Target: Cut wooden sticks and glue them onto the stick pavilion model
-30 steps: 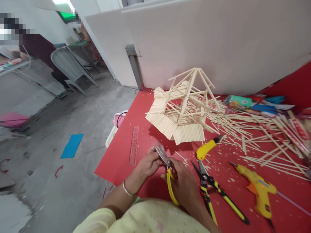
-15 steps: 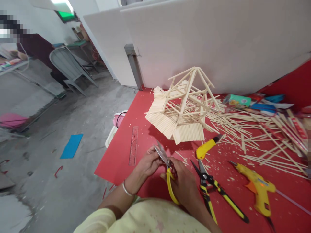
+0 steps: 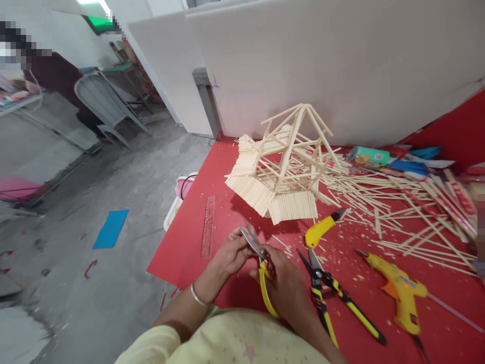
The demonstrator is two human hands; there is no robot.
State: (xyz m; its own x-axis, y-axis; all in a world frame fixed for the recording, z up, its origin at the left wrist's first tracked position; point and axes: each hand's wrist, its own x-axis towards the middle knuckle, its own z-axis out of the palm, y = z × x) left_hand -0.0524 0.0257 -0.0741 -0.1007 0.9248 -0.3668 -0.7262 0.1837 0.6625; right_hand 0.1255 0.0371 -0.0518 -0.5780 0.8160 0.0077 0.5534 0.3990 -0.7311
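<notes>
My right hand (image 3: 286, 280) is closed round the yellow handle of a pair of scissors (image 3: 254, 244), whose metal blades stand apart and point up and to the left. My left hand (image 3: 232, 254), a bangle on its wrist, has its fingers bent together right by the blades; anything pinched there is too small to make out. Beyond both hands sits a model frame of pale wooden sticks (image 3: 291, 151) with a peaked top and slatted, ribbed panels round its base. A clear ruler (image 3: 207, 227) lies left of it on the red tabletop (image 3: 178, 258).
Right of my hands lie a yellow utility knife (image 3: 320, 231), black-and-yellow shears (image 3: 318, 275) and a yellow glue gun (image 3: 397, 288). Loose wooden sticks (image 3: 379, 197) and packets spread behind them. A pale board (image 3: 303, 60) stands along the back. A person (image 3: 56, 76) sits far left by a chair (image 3: 100, 96).
My hands and the scissors hold nearly the same pose. The whole view has shifted very slightly.
</notes>
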